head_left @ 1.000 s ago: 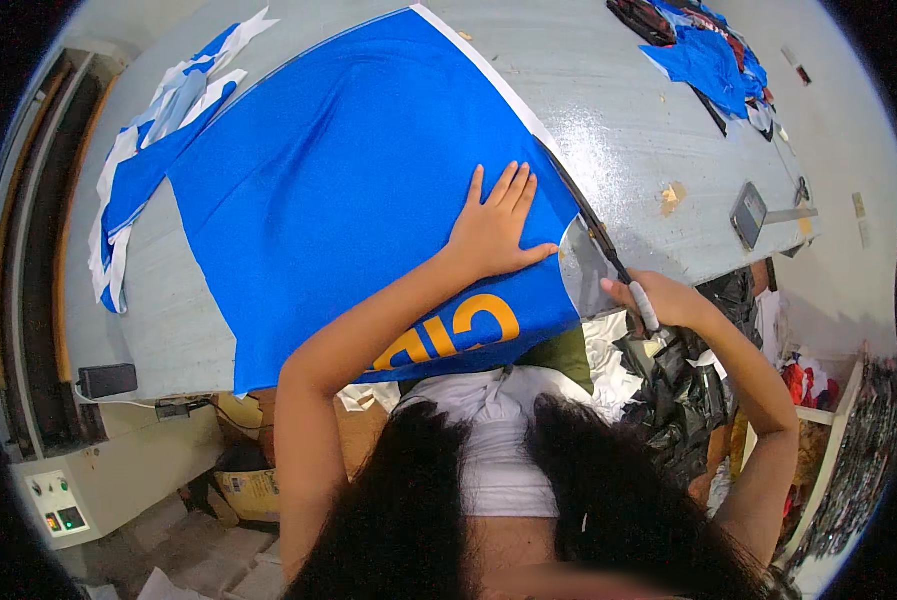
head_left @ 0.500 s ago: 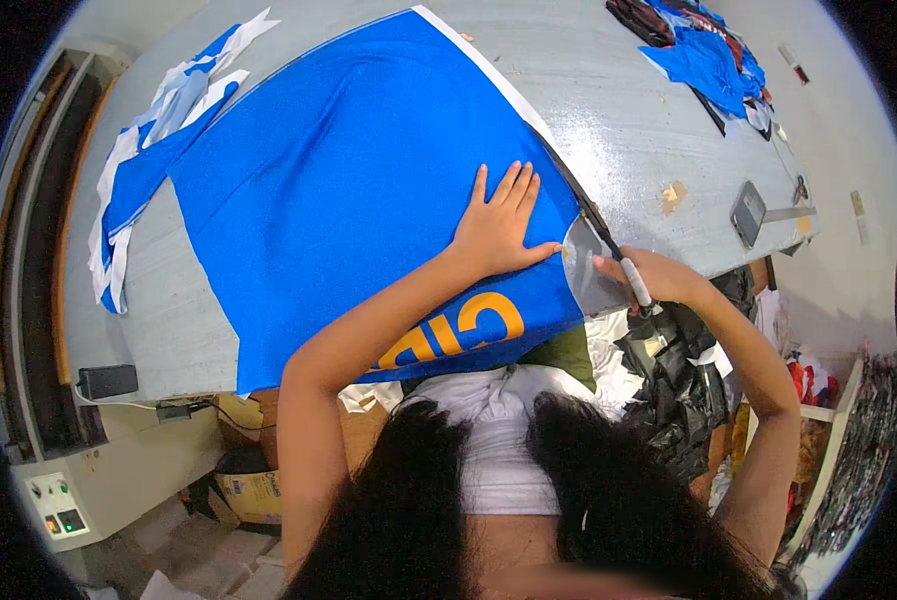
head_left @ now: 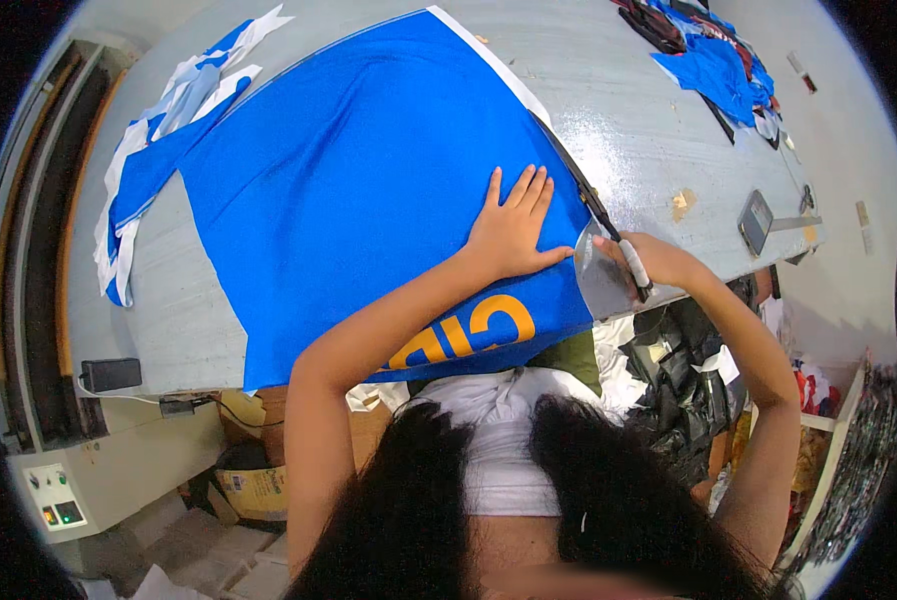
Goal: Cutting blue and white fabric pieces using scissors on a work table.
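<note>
A large piece of blue fabric (head_left: 318, 190) with yellow lettering and a white strip along its right edge lies spread over the table. My left hand (head_left: 516, 232) rests flat on it, fingers spread, near that right edge. My right hand (head_left: 658, 262) grips a pair of scissors (head_left: 598, 208) by a white-wrapped handle. Their long dark blades run along the fabric's edge, the tips beside the white strip. How far the blades stand apart I cannot make out. The fabric's near side hangs over the table's front edge.
White and blue fabric offcuts (head_left: 158, 150) lie at the table's left. A pile of blue and dark cloth (head_left: 718, 75) sits at the far right, with a phone (head_left: 755, 222) nearer. Below the right edge are black plastic bags (head_left: 678, 375). A black adapter (head_left: 110, 375) stands on the left corner.
My right hand and the scissors have moved slightly forward along the fabric's edge. My left hand keeps its place on the fabric. The whole view has shifted a little.
</note>
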`<state>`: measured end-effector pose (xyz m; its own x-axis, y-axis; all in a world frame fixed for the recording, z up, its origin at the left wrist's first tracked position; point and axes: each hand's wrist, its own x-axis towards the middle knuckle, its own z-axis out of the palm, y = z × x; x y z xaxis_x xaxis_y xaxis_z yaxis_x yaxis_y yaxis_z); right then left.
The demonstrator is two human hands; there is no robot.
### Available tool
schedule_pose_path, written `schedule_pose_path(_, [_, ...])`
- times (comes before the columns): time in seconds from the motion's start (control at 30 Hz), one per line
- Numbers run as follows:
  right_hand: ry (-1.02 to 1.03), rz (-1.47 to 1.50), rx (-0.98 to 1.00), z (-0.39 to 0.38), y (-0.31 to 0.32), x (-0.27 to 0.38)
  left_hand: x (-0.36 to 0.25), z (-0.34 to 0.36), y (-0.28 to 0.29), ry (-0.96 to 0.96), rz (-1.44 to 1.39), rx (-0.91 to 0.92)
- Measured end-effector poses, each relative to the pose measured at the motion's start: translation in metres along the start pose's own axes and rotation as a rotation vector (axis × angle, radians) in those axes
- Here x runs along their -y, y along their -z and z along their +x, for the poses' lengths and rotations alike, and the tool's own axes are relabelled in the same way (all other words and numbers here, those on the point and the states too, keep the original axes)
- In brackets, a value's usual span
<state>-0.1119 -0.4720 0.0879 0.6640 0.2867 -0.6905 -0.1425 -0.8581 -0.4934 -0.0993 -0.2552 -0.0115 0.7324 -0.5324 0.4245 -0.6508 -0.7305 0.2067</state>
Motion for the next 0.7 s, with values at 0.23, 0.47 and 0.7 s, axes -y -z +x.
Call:
schedule_pose_path(0.23, [0.028, -0.074, -0.11, 0.005, 0.001, 0.001, 0.0, 0.0, 0.001, 0.0, 0.004, 0.004])
schedule_pose_path(0.47, [0.034, -0.174, 0.031, 0.029, 0.018, 0.014, 0.0, 0.0, 0.001, -0.001, 0.001, 0.027])
schedule_pose_path(0.7, [0.035, -0.177, 0.054, 0.034, 0.023, 0.012, 0.0, 0.0, 0.001, -0.009, 0.0, -0.004])
